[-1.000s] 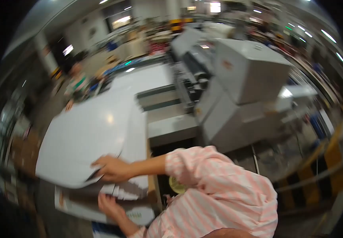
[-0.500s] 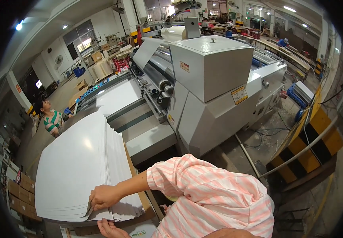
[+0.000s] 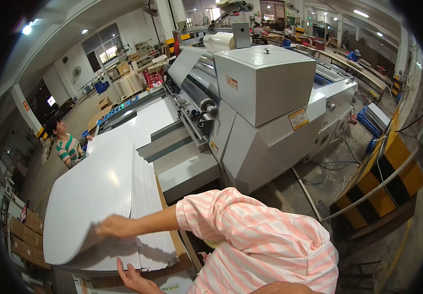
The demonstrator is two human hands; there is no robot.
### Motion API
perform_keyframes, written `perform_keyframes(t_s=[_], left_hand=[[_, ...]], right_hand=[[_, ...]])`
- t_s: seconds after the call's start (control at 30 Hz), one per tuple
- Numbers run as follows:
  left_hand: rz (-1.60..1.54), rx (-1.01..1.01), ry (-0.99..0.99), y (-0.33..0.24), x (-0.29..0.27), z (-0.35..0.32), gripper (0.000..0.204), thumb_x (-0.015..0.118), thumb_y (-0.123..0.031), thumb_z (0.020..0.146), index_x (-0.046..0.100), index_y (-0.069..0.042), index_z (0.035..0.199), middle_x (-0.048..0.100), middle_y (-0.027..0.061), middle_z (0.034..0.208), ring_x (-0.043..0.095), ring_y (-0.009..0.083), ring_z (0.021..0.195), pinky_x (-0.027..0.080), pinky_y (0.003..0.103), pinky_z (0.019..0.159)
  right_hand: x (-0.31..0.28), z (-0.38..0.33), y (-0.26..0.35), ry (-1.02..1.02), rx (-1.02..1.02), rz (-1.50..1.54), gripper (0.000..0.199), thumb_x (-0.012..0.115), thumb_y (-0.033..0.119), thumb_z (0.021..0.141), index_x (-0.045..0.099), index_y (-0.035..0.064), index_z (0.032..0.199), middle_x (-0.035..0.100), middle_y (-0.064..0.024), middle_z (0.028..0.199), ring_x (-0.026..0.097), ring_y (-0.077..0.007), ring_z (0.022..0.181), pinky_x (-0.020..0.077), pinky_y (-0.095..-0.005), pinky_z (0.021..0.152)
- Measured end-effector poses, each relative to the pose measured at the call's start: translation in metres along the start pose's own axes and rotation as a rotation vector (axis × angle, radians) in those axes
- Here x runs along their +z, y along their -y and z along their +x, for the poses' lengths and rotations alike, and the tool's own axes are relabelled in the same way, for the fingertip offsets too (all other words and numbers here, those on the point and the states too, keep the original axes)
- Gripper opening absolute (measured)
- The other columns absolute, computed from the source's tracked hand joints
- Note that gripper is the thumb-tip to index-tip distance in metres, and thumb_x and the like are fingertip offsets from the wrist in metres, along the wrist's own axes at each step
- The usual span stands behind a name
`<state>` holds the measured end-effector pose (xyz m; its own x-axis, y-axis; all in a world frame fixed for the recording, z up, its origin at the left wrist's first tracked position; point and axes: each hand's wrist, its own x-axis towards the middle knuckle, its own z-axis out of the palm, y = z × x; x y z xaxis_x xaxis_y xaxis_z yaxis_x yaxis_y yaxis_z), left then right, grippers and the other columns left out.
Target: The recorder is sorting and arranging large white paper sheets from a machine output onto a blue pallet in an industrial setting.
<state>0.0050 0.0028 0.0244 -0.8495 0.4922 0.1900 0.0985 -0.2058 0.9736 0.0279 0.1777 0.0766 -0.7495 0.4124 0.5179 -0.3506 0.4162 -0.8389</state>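
Observation:
A tall stack of large white sheets (image 3: 155, 215) lies in front of me, to the left. My right hand (image 3: 116, 226), slightly blurred, grips the near right corner of the top white sheet (image 3: 86, 191). That corner is raised and curls back, and its shadow falls on the sheets beneath. Below it, my left hand (image 3: 135, 280) is at the near edge of the stack, fingers apart and thumb pointing up, with nothing held. The thumb seems close to the paper edge; whether it touches, I cannot tell. Pink-and-white striped cloth covers my right upper arm.
Beyond the stack stands a large grey machine (image 3: 265, 88) with rollers (image 3: 199, 93) and a feed table carrying white sheets. A person (image 3: 67, 144) in a green striped top is at the far left. Cardboard boxes (image 3: 27, 240) sit lower left; a black-and-yellow barrier (image 3: 368, 181) is at right.
My right hand has moved up and left, lifting and curling the sheet's corner away from the stack. My left hand's fingers have spread and come off the paper edge.

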Motion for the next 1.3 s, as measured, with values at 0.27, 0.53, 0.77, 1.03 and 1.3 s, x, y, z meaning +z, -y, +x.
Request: perform_keyframes(t_s=[0.27,0.53,0.77,1.03,1.3], left_hand=[[-0.099,-0.009,-0.076,0.013,0.001,0.003,0.024,0.047,-0.01,0.085,0.053,-0.003,0.108,0.053,0.003,0.106,0.043,0.0044,0.072,0.032,0.019,0.057],[-0.331,0.004,0.06,0.016,-0.016,0.008,0.028,0.044,-0.01,0.087,0.046,-0.002,0.114,0.051,0.0047,0.109,0.048,0.0077,0.079,0.038,0.02,0.061],[-0.203,-0.031,0.097,0.021,-0.024,0.016,0.03,0.045,-0.013,0.087,0.045,-0.001,0.115,0.049,0.0071,0.112,0.05,0.0134,0.092,0.042,0.022,0.069],[-0.257,0.069,-0.087,-0.005,0.005,-0.001,0.041,0.05,-0.018,0.086,0.037,-0.01,0.124,0.043,0.0123,0.115,0.047,0.0213,0.098,0.042,0.03,0.077],[-0.205,-0.001,-0.2,0.006,0.003,0.005,0.049,0.054,-0.019,0.084,0.031,-0.011,0.127,0.042,0.0145,0.118,0.043,0.0231,0.108,0.036,0.033,0.085]], right_hand=[[0.006,-0.024,0.001,0.131,-0.543,-0.404,0.017,0.055,0.021,0.073,0.057,0.0045,0.068,0.058,-0.0073,0.076,0.054,-0.0274,0.072,0.043,-0.0371,0.064],[0.0,-0.038,0.017,0.242,-0.706,-0.679,0.033,0.059,0.015,0.063,0.057,0.0116,0.096,0.052,-0.0063,0.105,0.051,-0.024,0.083,0.0426,-0.0335,0.071],[0.004,-0.048,0.017,0.202,-0.607,-0.83,0.017,0.056,0.023,0.069,0.065,0.0085,0.071,0.049,-0.0134,0.106,0.045,-0.025,0.091,0.0381,-0.0342,0.071],[0.022,-0.052,0.044,0.256,-0.228,-0.787,0.025,0.058,0.032,0.06,0.064,0.0076,0.06,0.056,-0.0058,0.084,0.044,-0.023,0.086,0.0339,-0.0357,0.071],[0.029,-0.039,0.032,0.26,-0.007,-0.709,0.019,0.059,0.027,0.059,0.063,0.0082,0.057,0.056,-0.0054,0.074,0.046,-0.0238,0.083,0.0336,-0.0366,0.069]])
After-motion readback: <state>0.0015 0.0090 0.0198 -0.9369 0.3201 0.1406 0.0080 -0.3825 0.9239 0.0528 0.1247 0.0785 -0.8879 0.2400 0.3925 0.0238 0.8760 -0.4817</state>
